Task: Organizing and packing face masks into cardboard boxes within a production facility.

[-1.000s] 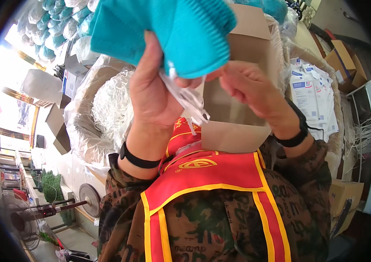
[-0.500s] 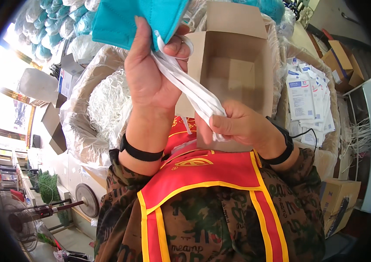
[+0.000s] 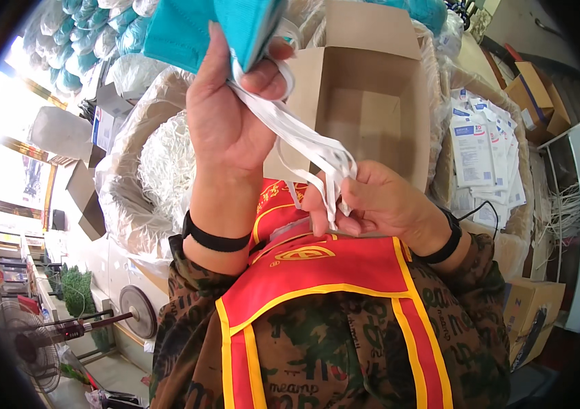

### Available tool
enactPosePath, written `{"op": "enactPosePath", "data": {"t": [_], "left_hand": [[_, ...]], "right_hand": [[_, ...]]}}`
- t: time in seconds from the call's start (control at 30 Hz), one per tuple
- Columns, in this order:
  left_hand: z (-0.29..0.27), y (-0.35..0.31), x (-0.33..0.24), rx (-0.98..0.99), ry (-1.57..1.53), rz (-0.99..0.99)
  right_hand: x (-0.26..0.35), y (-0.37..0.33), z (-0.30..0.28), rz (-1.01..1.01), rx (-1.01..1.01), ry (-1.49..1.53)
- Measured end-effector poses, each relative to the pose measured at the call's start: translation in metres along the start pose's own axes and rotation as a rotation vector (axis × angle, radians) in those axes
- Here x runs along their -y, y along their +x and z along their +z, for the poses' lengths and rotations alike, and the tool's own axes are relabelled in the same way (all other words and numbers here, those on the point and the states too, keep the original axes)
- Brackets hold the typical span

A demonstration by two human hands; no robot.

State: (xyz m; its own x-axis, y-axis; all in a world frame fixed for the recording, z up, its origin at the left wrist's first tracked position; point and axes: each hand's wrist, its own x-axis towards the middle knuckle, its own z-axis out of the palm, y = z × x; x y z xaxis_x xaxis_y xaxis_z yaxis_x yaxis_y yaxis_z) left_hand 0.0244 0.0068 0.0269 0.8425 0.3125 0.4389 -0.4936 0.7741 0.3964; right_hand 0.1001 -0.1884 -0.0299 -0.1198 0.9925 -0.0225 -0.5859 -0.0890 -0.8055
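My left hand [image 3: 230, 126] is raised and closed on a stack of teal face masks [image 3: 187, 31], which runs out of the upper edge of the picture. The thumb lies on the near side of the stack and the fingers curl round its right edge. From the masks, white straps [image 3: 288, 126] hang down to the right in a loose bundle. My right hand [image 3: 389, 201] pinches the lower end of these straps in front of the red apron. Several strap loops stick out below its fingers.
Ahead stands an opened cardboard box [image 3: 372, 109]. On the left, a plastic-lined bin holds a heap of white cords [image 3: 167, 160]. At right, white printed packets [image 3: 474, 153] lie in another lined bin. A fan [image 3: 31, 344] stands lower left; bagged teal items [image 3: 85, 34] are piled far left.
My right hand has shifted slightly right, and its fingers have loosened, so the strap ends spread apart. My left hand has moved a little left with the masks, turning them slightly.
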Motion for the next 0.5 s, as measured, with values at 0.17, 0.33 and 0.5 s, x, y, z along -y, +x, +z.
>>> {"op": "enactPosePath", "data": {"t": [0.17,0.33,0.5], "left_hand": [[-0.006,0.002,-0.007,-0.011,-0.044,0.027],[-0.004,0.004,0.000,-0.007,-0.042,0.012],[-0.002,0.003,0.000,-0.010,-0.012,0.013]], "right_hand": [[0.010,-0.003,0.007,0.015,0.052,-0.028],[0.009,0.000,0.007,0.052,-0.019,-0.090],[0.002,0.002,-0.001,0.042,-0.049,0.061]]}}
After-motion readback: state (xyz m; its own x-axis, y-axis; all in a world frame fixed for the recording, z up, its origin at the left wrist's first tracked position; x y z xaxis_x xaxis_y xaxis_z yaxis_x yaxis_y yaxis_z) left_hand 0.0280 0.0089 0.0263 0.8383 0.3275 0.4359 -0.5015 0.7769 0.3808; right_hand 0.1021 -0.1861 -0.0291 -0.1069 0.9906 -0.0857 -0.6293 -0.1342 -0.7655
